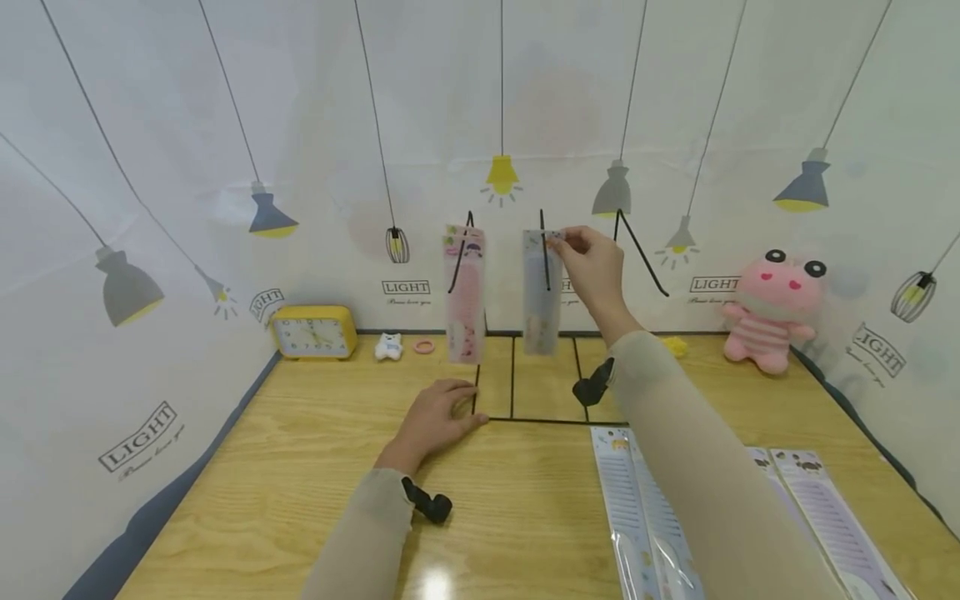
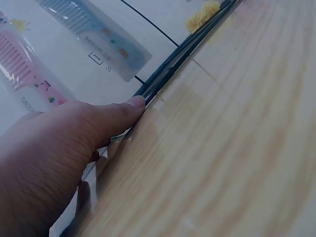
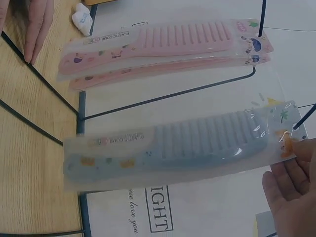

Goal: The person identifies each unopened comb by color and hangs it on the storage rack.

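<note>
My right hand [image 1: 596, 262] pinches the top corner of a clear bag holding a blue comb [image 3: 207, 148]. In the right wrist view, the end of a black hook passes through the bag's top. Pink combs [image 3: 182, 42], also bagged, hang from the neighbouring hook on the left. A third hook [image 1: 642, 250] to the right carries nothing. The hooks belong to a black wire rack [image 1: 512, 375] standing on the table. My left hand [image 1: 438, 417] rests at the rack's left base, its thumb touching the front wire in the left wrist view.
Bagged blue combs [image 1: 622, 492] and purple combs [image 1: 825, 508] lie at the table's front right, partly behind my right sleeve. Along the back stand a yellow clock [image 1: 313, 332], a small white bear figure [image 1: 388, 346], a pink ring [image 1: 424, 346] and a pink plush toy [image 1: 772, 312].
</note>
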The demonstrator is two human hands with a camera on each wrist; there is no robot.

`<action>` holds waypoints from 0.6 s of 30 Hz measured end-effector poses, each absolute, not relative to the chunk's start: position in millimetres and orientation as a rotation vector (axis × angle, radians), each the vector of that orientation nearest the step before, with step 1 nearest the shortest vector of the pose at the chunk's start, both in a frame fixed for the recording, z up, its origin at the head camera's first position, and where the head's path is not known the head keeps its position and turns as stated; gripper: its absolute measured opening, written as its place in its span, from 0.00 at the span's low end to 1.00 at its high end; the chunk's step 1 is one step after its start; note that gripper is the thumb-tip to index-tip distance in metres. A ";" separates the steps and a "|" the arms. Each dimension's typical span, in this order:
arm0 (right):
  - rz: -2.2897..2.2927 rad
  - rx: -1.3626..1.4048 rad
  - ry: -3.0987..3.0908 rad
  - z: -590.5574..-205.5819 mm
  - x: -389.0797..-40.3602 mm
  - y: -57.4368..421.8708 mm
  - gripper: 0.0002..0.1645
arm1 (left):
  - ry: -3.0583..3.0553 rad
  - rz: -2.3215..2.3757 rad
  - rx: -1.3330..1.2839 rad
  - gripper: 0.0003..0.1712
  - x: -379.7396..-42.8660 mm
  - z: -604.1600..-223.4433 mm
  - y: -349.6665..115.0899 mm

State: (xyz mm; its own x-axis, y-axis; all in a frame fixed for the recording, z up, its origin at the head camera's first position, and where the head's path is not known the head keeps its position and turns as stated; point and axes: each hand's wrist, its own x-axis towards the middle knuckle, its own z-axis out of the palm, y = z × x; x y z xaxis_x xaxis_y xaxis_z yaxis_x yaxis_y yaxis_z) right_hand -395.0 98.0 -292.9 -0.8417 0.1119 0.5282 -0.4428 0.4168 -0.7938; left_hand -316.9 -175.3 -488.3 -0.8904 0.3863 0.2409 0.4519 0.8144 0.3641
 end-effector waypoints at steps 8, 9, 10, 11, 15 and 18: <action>1.464 0.214 -2.176 -300.4 -386.7 108.3 0.24 | -2.892 -0.811 -0.623 0.39 -315.4 -487.4 -172.6; 1.471 0.190 -2.168 -303.7 -385.3 110.1 0.24 | -2.899 -0.818 -0.620 0.39 -315.3 -487.7 -172.7; 1.480 0.166 -2.159 -308.1 -383.9 112.0 0.24 | -2.906 -0.824 -0.618 0.39 -315.4 -488.1 -172.9; 1.479 0.139 -2.154 -313.0 -382.2 114.0 0.25 | -2.911 -0.833 -0.616 0.40 -315.4 -488.6 -173.2; 1.481 0.070 -2.146 -336.4 -373.4 123.3 0.27 | -2.914 -0.858 -0.613 0.40 -315.3 -489.7 -174.8; 1.481 0.075 -2.187 -352.6 -362.4 131.0 0.31 | -2.907 -0.881 -0.622 0.40 -314.4 -489.3 -175.1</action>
State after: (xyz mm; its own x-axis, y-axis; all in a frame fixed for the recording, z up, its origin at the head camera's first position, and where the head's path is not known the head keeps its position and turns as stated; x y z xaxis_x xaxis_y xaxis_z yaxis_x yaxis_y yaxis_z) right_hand -362.4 131.0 -352.6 -0.8763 0.2242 0.4263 -0.3125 0.4087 -0.8575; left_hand -314.4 -175.1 -489.3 -0.9186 0.3645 0.1527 0.3880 0.7580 0.5243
